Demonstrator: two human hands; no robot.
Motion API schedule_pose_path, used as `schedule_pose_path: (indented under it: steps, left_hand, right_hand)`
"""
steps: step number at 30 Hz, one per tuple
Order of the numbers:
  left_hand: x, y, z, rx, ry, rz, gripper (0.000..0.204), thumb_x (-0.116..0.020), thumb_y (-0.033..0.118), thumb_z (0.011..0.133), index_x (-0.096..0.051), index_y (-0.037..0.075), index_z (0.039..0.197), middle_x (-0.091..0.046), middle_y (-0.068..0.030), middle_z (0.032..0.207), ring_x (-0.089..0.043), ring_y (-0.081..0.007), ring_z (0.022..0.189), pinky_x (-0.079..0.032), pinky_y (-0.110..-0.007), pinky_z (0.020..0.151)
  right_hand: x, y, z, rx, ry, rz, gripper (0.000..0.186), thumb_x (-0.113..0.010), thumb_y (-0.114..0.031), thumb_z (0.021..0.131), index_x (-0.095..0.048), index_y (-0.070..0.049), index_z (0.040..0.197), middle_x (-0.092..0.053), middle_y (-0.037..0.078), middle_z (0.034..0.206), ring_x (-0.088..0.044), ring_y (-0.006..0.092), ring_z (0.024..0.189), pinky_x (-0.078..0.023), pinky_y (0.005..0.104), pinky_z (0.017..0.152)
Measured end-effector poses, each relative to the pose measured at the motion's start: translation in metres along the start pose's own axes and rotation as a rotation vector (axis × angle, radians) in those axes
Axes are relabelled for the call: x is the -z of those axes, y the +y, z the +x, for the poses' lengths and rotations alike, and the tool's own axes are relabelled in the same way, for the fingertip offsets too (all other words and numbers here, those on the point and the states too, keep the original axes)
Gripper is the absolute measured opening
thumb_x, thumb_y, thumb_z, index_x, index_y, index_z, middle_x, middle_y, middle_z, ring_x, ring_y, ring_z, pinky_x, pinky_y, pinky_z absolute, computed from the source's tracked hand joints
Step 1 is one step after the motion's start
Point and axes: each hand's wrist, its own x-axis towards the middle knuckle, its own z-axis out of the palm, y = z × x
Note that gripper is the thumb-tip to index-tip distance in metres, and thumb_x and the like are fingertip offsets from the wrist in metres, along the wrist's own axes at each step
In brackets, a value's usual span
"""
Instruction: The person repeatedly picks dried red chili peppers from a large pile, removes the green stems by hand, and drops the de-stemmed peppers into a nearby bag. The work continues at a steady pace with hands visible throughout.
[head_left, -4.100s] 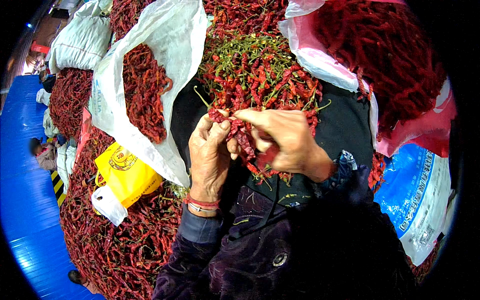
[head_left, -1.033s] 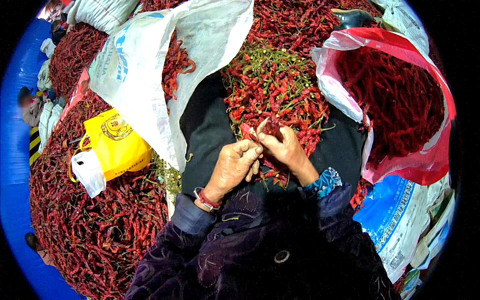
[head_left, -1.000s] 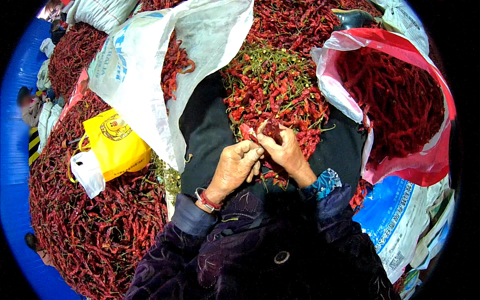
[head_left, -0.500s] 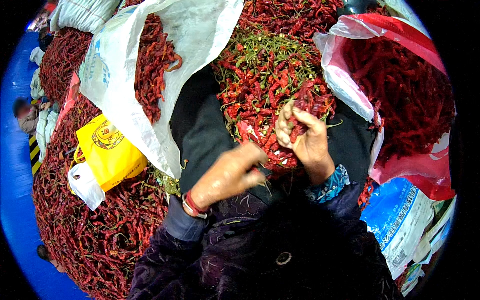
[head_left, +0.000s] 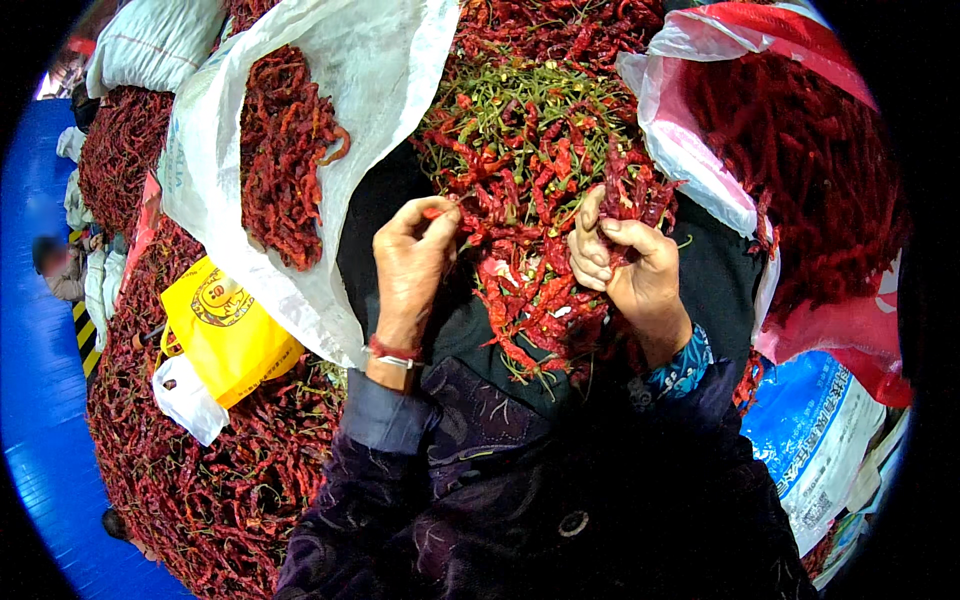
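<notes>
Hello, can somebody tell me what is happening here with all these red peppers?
A person is sitting among dried red chillies and working through them by hand. The left hand pinches a single chilli between its fingertips, and the right hand grips a small bunch of chillies. Both hands are over a pile of chillies with green stems that rests on a dark cloth on the lap. A white sack with chillies lies open on the left, and a red and white bag of chillies is on the right.

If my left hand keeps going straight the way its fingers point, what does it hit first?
Probably the pile of stemmed red chilies on the dark cloth: the left hand points up and slightly right, already pinching one at its near edge. Depth is uncertain.
</notes>
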Motion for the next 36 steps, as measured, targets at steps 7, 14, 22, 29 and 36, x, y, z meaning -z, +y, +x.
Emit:
schedule_pose_path:
  steps: [7, 14, 22, 29, 36]
  left_hand:
    - [-0.003, 0.008, -0.029, -0.199, -0.052, -0.509, 0.014, -0.062, 0.006, 0.084, -0.055, -0.001, 0.095, -0.058, -0.0077, 0.079, -0.059, -0.0167, 0.061, -0.048, -0.026, 0.053]
    - [-0.013, 0.02, -0.053, -0.288, -0.133, -0.409, 0.01, -0.059, 0.002, 0.085, -0.055, -0.001, 0.093, -0.059, -0.007, 0.085, -0.061, -0.0144, 0.069, -0.053, -0.027, 0.063]
    - [-0.031, 0.02, -0.076, -0.248, -0.189, -0.455, 0.009, -0.058, 0.001, 0.085, -0.054, -0.001, 0.093, -0.06, -0.0085, 0.092, -0.062, -0.0154, 0.07, -0.053, -0.027, 0.061]
    - [-0.001, 0.012, -0.078, -0.251, -0.213, -0.318, 0.007, -0.056, 0.002, 0.084, -0.051, 0.001, 0.088, -0.059, -0.0104, 0.091, -0.058, -0.0159, 0.063, -0.048, -0.025, 0.054]
    - [0.019, -0.007, -0.081, -0.395, -0.126, 0.298, 0.018, -0.053, -0.004, 0.081, -0.055, -0.001, 0.099, -0.06, -0.0047, 0.087, -0.059, -0.0133, 0.083, -0.047, -0.024, 0.074]
  right_hand:
    - [-0.004, 0.0, -0.001, 0.035, 0.05, -0.066, 0.023, -0.044, -0.016, 0.085, -0.053, 0.0, 0.099, -0.051, 0.005, 0.071, -0.044, 0.0112, 0.056, -0.035, 0.0238, 0.05]
    - [-0.039, 0.0, -0.012, 0.172, 0.163, -0.622, 0.024, -0.053, -0.01, 0.084, -0.061, 0.001, 0.104, -0.056, 0.0, 0.067, -0.046, 0.0049, 0.053, -0.036, 0.0204, 0.05]
    - [-0.052, 0.036, -0.016, 0.301, 0.157, -0.92, 0.014, -0.055, -0.003, 0.08, -0.058, 0.0, 0.094, -0.062, 0.005, 0.07, -0.057, 0.0085, 0.065, -0.048, 0.0259, 0.061]
    - [-0.043, 0.022, -0.023, 0.249, 0.228, -0.416, 0.011, -0.05, -0.002, 0.079, -0.054, -0.001, 0.09, -0.05, 0.001, 0.06, -0.045, 0.007, 0.048, -0.038, 0.0239, 0.043]
    - [-0.066, 0.009, -0.062, 0.329, 0.148, -1.201, 0.015, -0.055, -0.006, 0.078, -0.056, -0.002, 0.092, -0.052, -0.001, 0.063, -0.048, 0.0059, 0.053, -0.04, 0.0233, 0.05]
